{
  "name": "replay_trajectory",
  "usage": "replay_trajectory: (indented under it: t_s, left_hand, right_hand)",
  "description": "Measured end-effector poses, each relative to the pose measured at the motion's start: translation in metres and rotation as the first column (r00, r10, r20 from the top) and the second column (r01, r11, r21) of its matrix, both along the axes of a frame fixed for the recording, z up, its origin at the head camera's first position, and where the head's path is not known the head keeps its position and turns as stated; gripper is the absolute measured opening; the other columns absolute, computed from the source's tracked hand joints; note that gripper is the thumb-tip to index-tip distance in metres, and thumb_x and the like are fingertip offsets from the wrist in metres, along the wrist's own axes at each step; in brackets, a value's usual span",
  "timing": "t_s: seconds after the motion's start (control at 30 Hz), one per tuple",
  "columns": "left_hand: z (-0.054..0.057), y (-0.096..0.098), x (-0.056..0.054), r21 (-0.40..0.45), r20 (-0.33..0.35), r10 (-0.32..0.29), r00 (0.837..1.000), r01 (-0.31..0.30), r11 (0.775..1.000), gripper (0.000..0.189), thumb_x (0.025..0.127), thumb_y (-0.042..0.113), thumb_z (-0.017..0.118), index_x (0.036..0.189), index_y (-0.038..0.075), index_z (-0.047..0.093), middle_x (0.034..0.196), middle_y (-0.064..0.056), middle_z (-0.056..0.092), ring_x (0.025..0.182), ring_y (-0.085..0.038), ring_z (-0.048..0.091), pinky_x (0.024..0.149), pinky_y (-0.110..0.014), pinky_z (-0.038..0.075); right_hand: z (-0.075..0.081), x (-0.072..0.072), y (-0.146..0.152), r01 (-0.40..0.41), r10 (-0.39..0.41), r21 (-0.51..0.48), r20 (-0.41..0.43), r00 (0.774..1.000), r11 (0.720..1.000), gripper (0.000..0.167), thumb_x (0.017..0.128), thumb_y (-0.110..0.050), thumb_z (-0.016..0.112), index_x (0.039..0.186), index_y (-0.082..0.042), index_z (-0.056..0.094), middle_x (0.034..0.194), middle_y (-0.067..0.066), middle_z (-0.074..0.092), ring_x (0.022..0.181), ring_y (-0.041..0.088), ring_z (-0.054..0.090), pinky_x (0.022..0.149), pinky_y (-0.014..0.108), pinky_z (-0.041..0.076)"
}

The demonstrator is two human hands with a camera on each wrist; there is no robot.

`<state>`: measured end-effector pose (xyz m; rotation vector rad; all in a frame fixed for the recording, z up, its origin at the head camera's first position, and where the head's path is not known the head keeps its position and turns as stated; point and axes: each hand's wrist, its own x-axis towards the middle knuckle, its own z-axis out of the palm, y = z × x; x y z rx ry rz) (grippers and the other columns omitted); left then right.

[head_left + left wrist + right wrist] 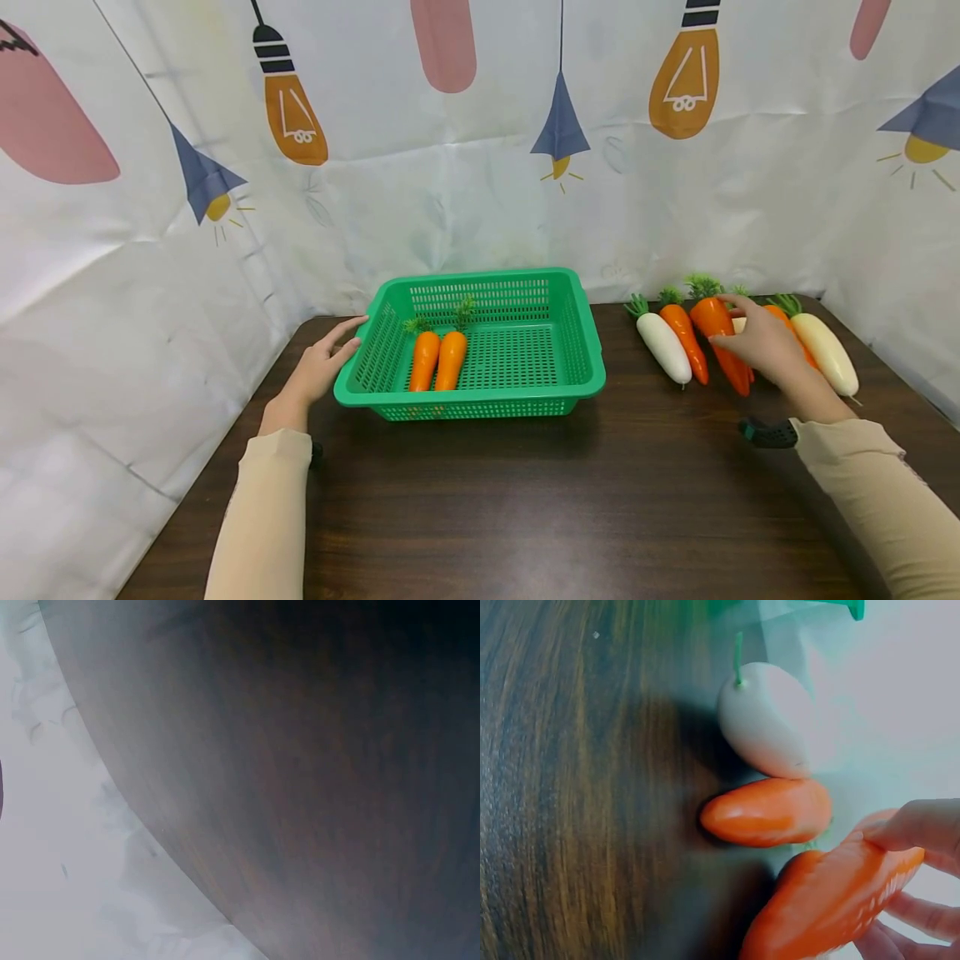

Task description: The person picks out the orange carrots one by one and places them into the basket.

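Observation:
In the head view my right hand (761, 337) grips a large orange carrot (722, 333) with leafy green tops, its tip slanting toward me. Thumb and fingers pinch the same carrot (832, 900) in the right wrist view. Beside it lie a slimmer carrot (684, 337) and a white radish (666, 346). My left hand (317, 367) is at the left rim of a green plastic basket (468, 397), fingers loosely bent, fingertips at or touching the edge. Two carrots (452, 358) lie side by side in the basket's left half. The left wrist view shows no hand.
Right of my right hand lie another white radish (828, 354) and a partly hidden carrot (783, 321). Everything stands on a dark wooden table (480, 500). A white curtain (510, 208) printed with lamps hangs behind and at the sides.

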<state>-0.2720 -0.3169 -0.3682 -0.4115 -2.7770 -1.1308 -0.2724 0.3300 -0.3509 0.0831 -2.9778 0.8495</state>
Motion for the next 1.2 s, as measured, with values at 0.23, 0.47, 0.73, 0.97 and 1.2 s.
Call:
replay_trajectory:
  t_s: [0.23,0.47,0.73,0.97,1.2]
  left_hand:
    - [0.001,0.000,0.000,-0.001,0.002,0.001,1.000,-0.001,1.000,0.055,0.111,0.039,0.043,0.162,0.020,0.035,0.130,-0.034,0.061,0.110,-0.046,0.066,0.075,-0.047,0.050]
    - [0.001,0.000,0.001,0.013,0.004,-0.003,1.000,0.003,1.000,0.054,0.111,0.037,0.044,0.162,0.019,0.035,0.124,-0.033,0.064,0.105,-0.044,0.068,0.074,-0.044,0.051]
    - [0.002,-0.001,0.000,0.007,0.011,-0.008,1.000,0.008,1.000,0.055,0.111,0.037,0.044,0.162,0.019,0.034,0.124,-0.032,0.065,0.106,-0.043,0.068,0.079,-0.050,0.052]
    - [0.004,-0.002,0.000,-0.017,0.049,-0.011,0.999,0.012,1.000,0.058,0.111,0.040,0.042,0.164,0.021,0.030,0.145,-0.035,0.048,0.124,-0.051,0.056,0.096,-0.069,0.042]
    - [0.006,-0.001,0.001,-0.038,0.065,-0.016,0.998,0.018,0.999,0.059,0.111,0.042,0.042,0.165,0.021,0.028,0.153,-0.033,0.039,0.129,-0.054,0.050,0.099,-0.075,0.036]
  right_hand:
    - [0.008,0.006,0.000,-0.016,0.015,-0.039,-0.020,1.000,0.999,0.081,0.098,-0.021,0.069,0.160,0.004,0.023,0.143,0.043,0.038,0.113,0.060,0.048,0.085,0.066,0.044]
    - [0.019,0.009,-0.006,-0.025,0.025,-0.074,-0.010,1.000,0.997,0.082,0.099,-0.021,0.069,0.162,0.002,0.020,0.147,0.043,0.035,0.125,0.063,0.039,0.090,0.070,0.041]
    - [0.028,0.013,-0.009,-0.062,0.056,-0.142,-0.045,0.997,0.988,0.082,0.100,-0.029,0.070,0.162,-0.002,0.024,0.147,0.042,0.037,0.125,0.060,0.044,0.091,0.068,0.043]
    - [0.038,0.015,-0.023,-0.119,0.113,-0.302,-0.039,0.993,0.946,0.082,0.100,-0.023,0.070,0.163,-0.004,0.022,0.149,0.043,0.034,0.121,0.058,0.051,0.077,0.031,0.055]
    - [0.044,0.013,-0.037,-0.129,0.139,-0.404,-0.005,0.990,0.906,0.082,0.101,-0.021,0.069,0.165,-0.007,0.019,0.154,0.038,0.032,0.116,0.039,0.059,0.074,0.023,0.055]
